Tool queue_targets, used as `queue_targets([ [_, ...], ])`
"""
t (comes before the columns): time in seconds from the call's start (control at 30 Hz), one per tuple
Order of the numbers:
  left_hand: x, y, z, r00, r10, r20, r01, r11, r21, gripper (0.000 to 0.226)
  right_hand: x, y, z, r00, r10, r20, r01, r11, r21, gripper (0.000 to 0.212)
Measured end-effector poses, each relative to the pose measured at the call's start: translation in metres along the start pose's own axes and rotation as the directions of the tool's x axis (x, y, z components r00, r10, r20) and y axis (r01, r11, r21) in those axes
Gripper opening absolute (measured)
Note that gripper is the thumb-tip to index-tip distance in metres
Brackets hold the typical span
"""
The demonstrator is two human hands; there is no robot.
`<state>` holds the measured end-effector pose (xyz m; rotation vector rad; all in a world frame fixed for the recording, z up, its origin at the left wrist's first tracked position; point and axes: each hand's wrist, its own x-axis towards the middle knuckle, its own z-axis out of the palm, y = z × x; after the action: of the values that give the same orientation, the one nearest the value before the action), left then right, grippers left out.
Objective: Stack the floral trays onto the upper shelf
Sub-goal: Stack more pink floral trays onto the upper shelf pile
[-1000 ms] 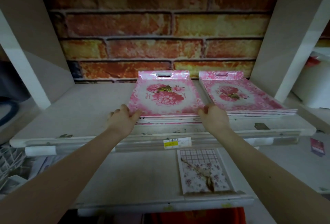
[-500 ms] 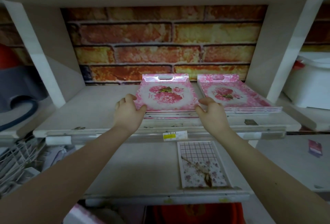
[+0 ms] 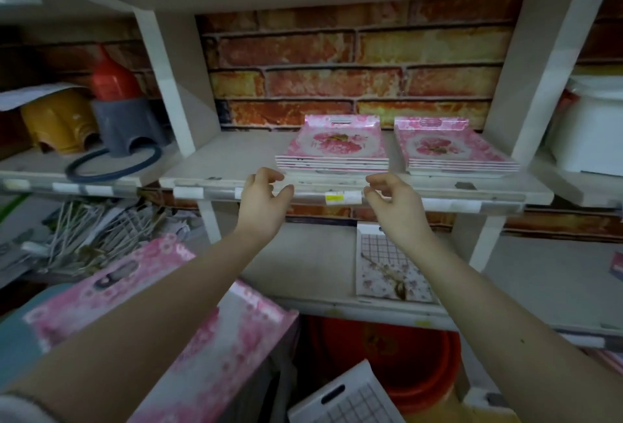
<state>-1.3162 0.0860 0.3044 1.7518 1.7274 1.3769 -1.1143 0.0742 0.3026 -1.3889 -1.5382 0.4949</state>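
Observation:
Two stacks of pink floral trays rest on the upper shelf (image 3: pixel 236 166) in front of a brick-patterned back wall. The left stack (image 3: pixel 333 149) sits near the shelf's front edge; the right stack (image 3: pixel 448 153) lies beside it. My left hand (image 3: pixel 264 195) hovers just below and in front of the left stack's left corner, fingers curled and apart, holding nothing. My right hand (image 3: pixel 392 198) hovers the same way off its right corner. More pink floral trays (image 3: pixel 175 308) lie low at the front left, partly hidden by my left forearm.
A checked floral tray (image 3: pixel 391 267) lies on the lower shelf. An orange bucket (image 3: pixel 404 358) and a white checked tray (image 3: pixel 350 402) sit below. Left bay holds a grey stool (image 3: pixel 124 126), yellow stool (image 3: pixel 55 122) and blue ring (image 3: pixel 111 166). A white bin (image 3: pixel 593 132) stands right.
Both hands let go of the left tray stack and drew back toward me, off the shelf edge. The view pulled back and down, revealing more trays below.

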Motion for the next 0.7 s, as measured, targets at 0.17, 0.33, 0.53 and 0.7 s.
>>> queue_targets([
  [0.17, -0.072, -0.003, -0.019, 0.998, -0.058, -0.037, 0.058, 0.998, -0.024, 0.011, -0.056, -0.005, -0.004, 0.996, -0.002, 0.085, -0.003, 0.998, 0.057, 0.027],
  [0.33, -0.145, -0.013, -0.046, 0.986, -0.161, -0.052, 0.161, 0.987, -0.012, 0.017, -0.104, -0.01, 0.005, 0.99, 0.009, 0.142, -0.026, 0.992, 0.123, 0.025],
  [0.53, -0.207, -0.026, -0.087, 0.946, -0.271, -0.179, 0.283, 0.958, 0.043, 0.016, -0.15, -0.022, 0.024, 0.97, 0.014, 0.243, -0.057, 0.983, 0.174, 0.026],
  [0.7, -0.24, -0.035, -0.103, 0.928, -0.308, -0.207, 0.325, 0.945, 0.05, 0.018, -0.168, -0.025, 0.043, 0.957, 0.033, 0.288, -0.08, 0.985, 0.152, 0.027],
])
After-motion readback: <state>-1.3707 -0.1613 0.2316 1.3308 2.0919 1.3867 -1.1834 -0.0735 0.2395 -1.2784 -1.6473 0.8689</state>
